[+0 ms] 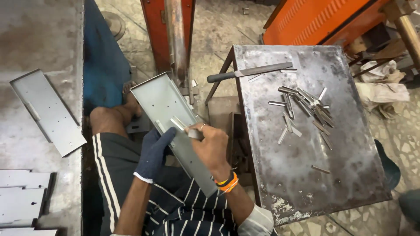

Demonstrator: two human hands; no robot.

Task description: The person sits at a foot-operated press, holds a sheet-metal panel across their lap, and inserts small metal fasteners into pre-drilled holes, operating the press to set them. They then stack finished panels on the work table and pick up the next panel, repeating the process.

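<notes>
A long grey sheet-metal tray (162, 101) with small holes rests tilted across my lap. My left hand (154, 150), in a dark blue glove, grips its near left edge. My right hand (210, 143), bare with a ring and orange wristbands, pinches a small metal strip (179, 124) and presses it against the tray's inner face. The tray's lower end is hidden behind my right wrist.
A steel table (306, 175) at right carries a pile of several small metal strips (304, 108) and a file with a dark handle (249, 71). A similar tray (47, 111) lies on the left bench, flat plates (22, 196) below it. Orange machinery (319, 19) stands behind.
</notes>
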